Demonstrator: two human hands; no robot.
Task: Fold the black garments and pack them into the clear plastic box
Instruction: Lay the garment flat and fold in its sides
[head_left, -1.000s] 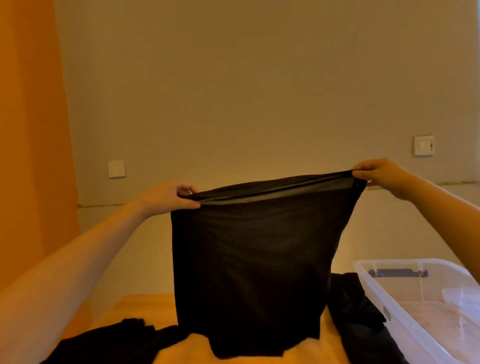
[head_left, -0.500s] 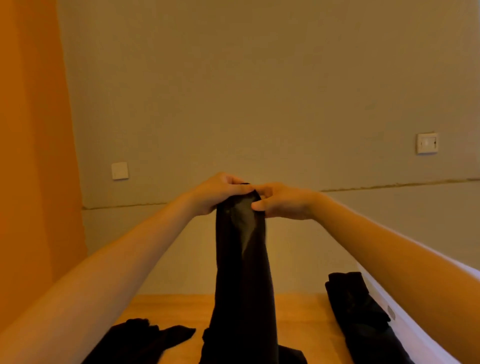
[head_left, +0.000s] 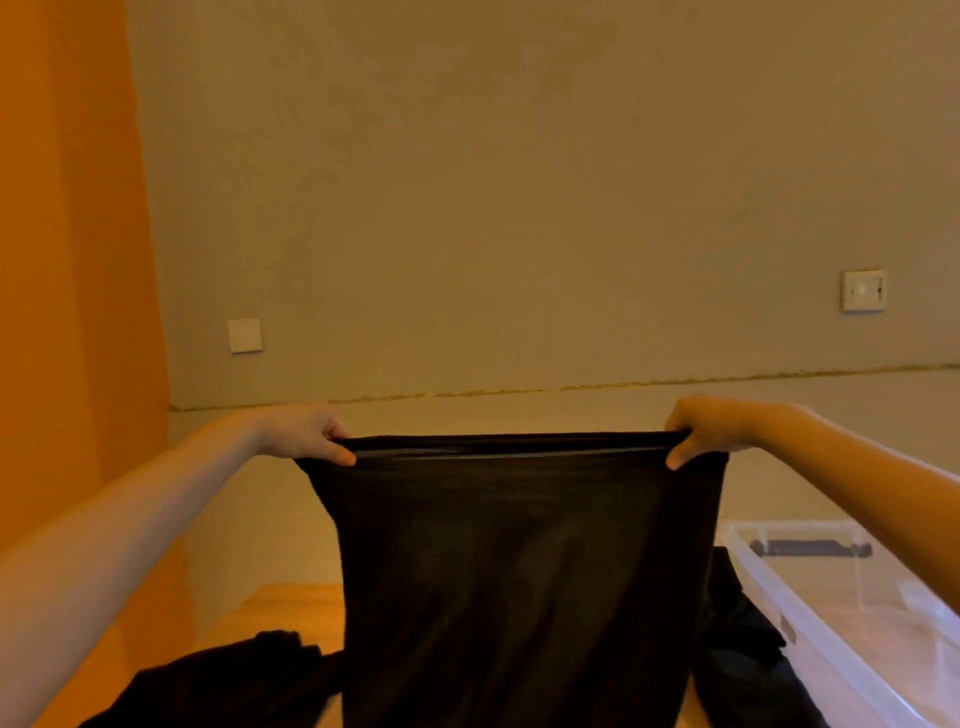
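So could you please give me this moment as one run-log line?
left hand: pinching garment corner | right hand: pinching other corner | garment: spread, hanging | box: right, open

Held garment (head_left: 519, 571) is plain black, no print, w/ a thin grey line along its top edge; the heap at lower left (head_left: 218, 686) is black too, and the pile beside the box (head_left: 743, 654) is black w/ a slight dark-blue cast; plastic box (head_left: 810, 649) is clear, w/ a black handle strip (head_left: 810, 549) and a small dark label on its side; table (head_left: 291, 608) is warm yellow-orange wood; back wall (head_left: 519, 182) is beige-tan w/ a darker uneven seam line; left wall (head_left: 67, 260) is solid orange; both wall plates, (head_left: 245, 335) and (head_left: 863, 291), are white.
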